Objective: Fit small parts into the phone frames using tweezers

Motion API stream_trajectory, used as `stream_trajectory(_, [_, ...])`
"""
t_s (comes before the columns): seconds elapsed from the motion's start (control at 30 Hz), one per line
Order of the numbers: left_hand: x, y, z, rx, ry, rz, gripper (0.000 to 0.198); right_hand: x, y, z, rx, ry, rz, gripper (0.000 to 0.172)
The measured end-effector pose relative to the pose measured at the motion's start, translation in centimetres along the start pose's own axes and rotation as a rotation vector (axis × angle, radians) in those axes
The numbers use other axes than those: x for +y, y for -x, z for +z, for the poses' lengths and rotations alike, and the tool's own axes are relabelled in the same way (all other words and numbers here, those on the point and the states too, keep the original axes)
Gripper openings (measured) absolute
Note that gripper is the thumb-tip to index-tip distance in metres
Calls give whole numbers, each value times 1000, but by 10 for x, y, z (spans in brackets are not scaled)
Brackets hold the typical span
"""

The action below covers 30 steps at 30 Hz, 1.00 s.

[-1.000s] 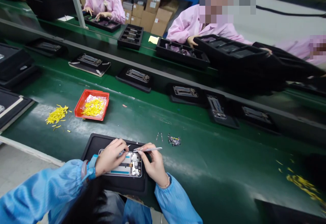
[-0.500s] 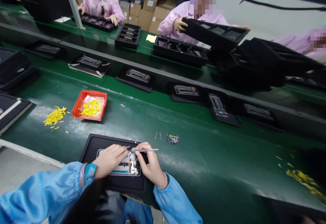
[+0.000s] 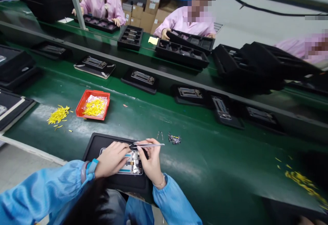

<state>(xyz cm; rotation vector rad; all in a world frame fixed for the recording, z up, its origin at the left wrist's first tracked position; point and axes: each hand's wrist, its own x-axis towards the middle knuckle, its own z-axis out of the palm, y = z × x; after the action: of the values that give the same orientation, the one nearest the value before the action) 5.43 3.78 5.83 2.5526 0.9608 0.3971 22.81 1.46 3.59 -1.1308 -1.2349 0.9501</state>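
Observation:
A silver phone frame (image 3: 135, 167) with blue strips and exposed inner parts lies on a black foam tray (image 3: 93, 146) at the table's near edge. Across its left part rests my left hand (image 3: 111, 160), fingers stretched out and thumb apart, fingertips by the frame's far edge. Over the frame's right end, my right hand (image 3: 151, 160) pinches metal tweezers (image 3: 155, 145), whose tips point left towards the left fingertips. Whether the tips hold a small part cannot be made out. Small metal parts (image 3: 174, 138) lie in a heap beyond my right hand, beside two loose thin pieces (image 3: 160, 136).
A red bin (image 3: 80, 107) holds yellow strips; a yellow pile (image 3: 58, 114) lies left of it. More phone frames on black pads (image 3: 142, 77) line the table's far side. Co-workers in pink handle black trays (image 3: 181, 55) across a grey rail (image 3: 115, 61).
My right hand and the tweezers have risen slightly away from the phone frame. Across the table, a co-worker has lowered a black tray onto another one. The view has shifted a little.

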Motion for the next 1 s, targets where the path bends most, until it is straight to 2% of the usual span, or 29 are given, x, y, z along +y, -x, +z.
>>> stream_trajectory(0.17, [-6, 4, 5, 158, 192, -128, 12, 6, 0, -4, -49, -9, 25, 25])
stream_trajectory(0.3, [-11, 2, 8, 230, 221, -128, 11, 4, 0, -6, -81, 13, 8, 22])
stream_trajectory(0.73, [-14, -2, 1, 154, 62, -37, 21, 4, -1, -3, -109, 119, 1, 21])
stream_trajectory(0.87, [-16, 0, 1, 194, 62, -54, 25, 1, -6, -5, -134, 151, -22, 14])
stream_trajectory(1.0, [-19, 3, 2, 207, 44, -43, 29, -2, -13, -8, -227, 181, -73, 4])
